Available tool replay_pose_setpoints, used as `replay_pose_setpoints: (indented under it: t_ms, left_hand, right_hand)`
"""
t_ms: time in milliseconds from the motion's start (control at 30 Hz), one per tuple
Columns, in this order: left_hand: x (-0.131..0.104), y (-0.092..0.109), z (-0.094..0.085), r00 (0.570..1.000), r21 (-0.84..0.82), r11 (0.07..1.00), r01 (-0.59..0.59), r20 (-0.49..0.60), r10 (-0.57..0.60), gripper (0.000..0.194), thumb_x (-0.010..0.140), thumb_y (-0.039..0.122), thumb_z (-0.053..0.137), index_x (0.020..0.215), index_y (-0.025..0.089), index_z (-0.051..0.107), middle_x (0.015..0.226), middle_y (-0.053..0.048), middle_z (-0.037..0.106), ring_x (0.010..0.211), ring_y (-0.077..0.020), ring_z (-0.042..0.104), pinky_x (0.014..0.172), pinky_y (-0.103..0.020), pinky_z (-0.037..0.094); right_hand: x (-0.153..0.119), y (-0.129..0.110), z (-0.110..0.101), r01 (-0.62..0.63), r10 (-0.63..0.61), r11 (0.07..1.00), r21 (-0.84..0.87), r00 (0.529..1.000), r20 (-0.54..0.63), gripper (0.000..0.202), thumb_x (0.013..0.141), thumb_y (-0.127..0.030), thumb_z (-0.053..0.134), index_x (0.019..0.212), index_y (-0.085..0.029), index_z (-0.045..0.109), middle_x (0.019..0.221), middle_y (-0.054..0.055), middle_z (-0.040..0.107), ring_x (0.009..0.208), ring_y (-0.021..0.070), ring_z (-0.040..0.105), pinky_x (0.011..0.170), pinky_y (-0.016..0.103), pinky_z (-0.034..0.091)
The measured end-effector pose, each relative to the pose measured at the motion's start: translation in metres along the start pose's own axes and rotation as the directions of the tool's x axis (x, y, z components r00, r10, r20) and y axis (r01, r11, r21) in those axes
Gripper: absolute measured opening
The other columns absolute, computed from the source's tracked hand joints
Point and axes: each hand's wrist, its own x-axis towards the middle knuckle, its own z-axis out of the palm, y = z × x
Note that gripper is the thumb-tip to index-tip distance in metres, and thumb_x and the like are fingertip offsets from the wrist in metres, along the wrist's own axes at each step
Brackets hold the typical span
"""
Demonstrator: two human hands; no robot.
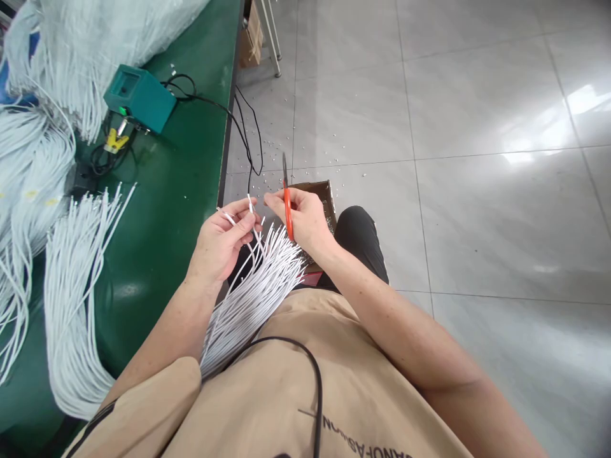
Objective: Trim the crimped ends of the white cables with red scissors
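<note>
My left hand (222, 238) is closed in a pinch on the end of a white cable (251, 207), its tip poking up past the thumb. Close by on the right, my right hand (305, 219) is closed around a pair of orange-handled scissors (287, 207), whose dark blades point up and away from me. Its thumb and forefinger come near the cable tip, apart from the left fingers. Below both hands, a thick bundle of white cables (258, 299) lies across my lap, with its loose ends fanned towards the right wrist.
An open cardboard box (327, 197) stands below my hands, beside my knee. Small white scraps (337, 149) litter the tiled floor. On the green table (157, 254) at left are a teal device (140, 98) with black leads and more white cable bundles (76, 305).
</note>
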Motion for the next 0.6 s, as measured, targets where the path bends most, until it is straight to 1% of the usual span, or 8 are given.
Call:
replay_pose_setpoints:
  t_ms: [67, 133, 200, 333, 433, 533, 600]
  left_hand:
    - [0.0, 0.001, -0.001, 1.0, 0.024, 1.0, 0.006, -0.02, -0.006, 0.028, 0.068, 0.023, 0.078, 0.095, 0.016, 0.071, 0.076, -0.002, 0.063, 0.065, -0.0068, 0.058, 0.051, -0.016, 0.039]
    - [0.0, 0.001, -0.002, 1.0, 0.051, 0.999, 0.01, -0.03, -0.008, 0.027, 0.068, 0.025, 0.078, 0.093, 0.015, 0.072, 0.076, -0.002, 0.063, 0.065, -0.0068, 0.057, 0.05, -0.016, 0.038]
    - [0.0, 0.001, -0.002, 0.999, 0.089, 0.996, -0.011, -0.043, 0.014, 0.026, 0.069, 0.025, 0.077, 0.092, 0.015, 0.073, 0.075, -0.002, 0.064, 0.064, -0.0071, 0.056, 0.05, -0.017, 0.037]
    - [-0.001, -0.002, -0.001, 0.993, 0.186, 0.981, -0.062, -0.084, 0.079, 0.025, 0.068, 0.027, 0.078, 0.089, 0.015, 0.072, 0.073, -0.003, 0.067, 0.062, -0.0088, 0.058, 0.052, -0.019, 0.04]
    - [-0.001, -0.004, -0.001, 0.985, 0.276, 0.957, -0.09, -0.116, 0.127, 0.026, 0.066, 0.028, 0.079, 0.088, 0.016, 0.072, 0.072, -0.002, 0.068, 0.063, -0.0106, 0.061, 0.056, -0.021, 0.043]
    - [0.0, -0.006, -0.003, 0.973, 0.361, 0.924, -0.126, -0.137, 0.186, 0.022, 0.066, 0.028, 0.079, 0.084, 0.018, 0.072, 0.071, -0.001, 0.068, 0.063, -0.0111, 0.061, 0.056, -0.021, 0.045]
    - [0.001, -0.007, -0.004, 0.968, 0.388, 0.91, -0.147, -0.131, 0.212, 0.018, 0.067, 0.027, 0.078, 0.082, 0.018, 0.072, 0.072, -0.001, 0.068, 0.063, -0.0112, 0.061, 0.056, -0.021, 0.045]
  right_hand:
    - [0.0, 0.002, -0.005, 0.042, -0.037, 0.972, -0.232, 0.999, 0.027, 0.035, 0.08, -0.05, 0.058, 0.067, -0.017, 0.056, 0.062, -0.002, 0.049, 0.058, 0.0092, 0.039, 0.055, 0.025, 0.03]
    - [0.0, 0.004, -0.006, 0.11, -0.085, 0.891, -0.44, 0.994, 0.076, 0.032, 0.081, -0.043, 0.057, 0.064, -0.017, 0.054, 0.065, 0.0, 0.051, 0.058, 0.0099, 0.04, 0.056, 0.026, 0.029]
    - [0.0, 0.005, -0.006, 0.168, -0.118, 0.81, -0.562, 0.985, 0.124, 0.029, 0.082, -0.038, 0.055, 0.062, -0.017, 0.053, 0.064, 0.001, 0.052, 0.057, 0.0101, 0.04, 0.056, 0.027, 0.027]
    - [-0.001, 0.004, -0.006, 0.238, -0.156, 0.719, -0.653, 0.971, 0.181, 0.028, 0.084, -0.036, 0.053, 0.064, -0.017, 0.056, 0.065, 0.002, 0.055, 0.057, 0.0105, 0.042, 0.058, 0.028, 0.028]
    - [-0.003, -0.001, -0.008, 0.252, -0.143, 0.66, -0.707, 0.967, 0.211, 0.03, 0.085, -0.037, 0.052, 0.066, -0.016, 0.059, 0.067, 0.004, 0.057, 0.059, 0.012, 0.045, 0.062, 0.03, 0.03]
    - [-0.006, -0.006, -0.009, 0.265, -0.131, 0.581, -0.77, 0.964, 0.233, 0.028, 0.086, -0.037, 0.053, 0.072, -0.015, 0.063, 0.074, 0.008, 0.062, 0.069, 0.0166, 0.053, 0.068, 0.033, 0.033]
    - [-0.008, -0.01, -0.01, 0.267, -0.128, 0.536, -0.801, 0.963, 0.236, 0.026, 0.087, -0.036, 0.054, 0.078, -0.014, 0.065, 0.08, 0.01, 0.065, 0.077, 0.0203, 0.057, 0.071, 0.035, 0.033]
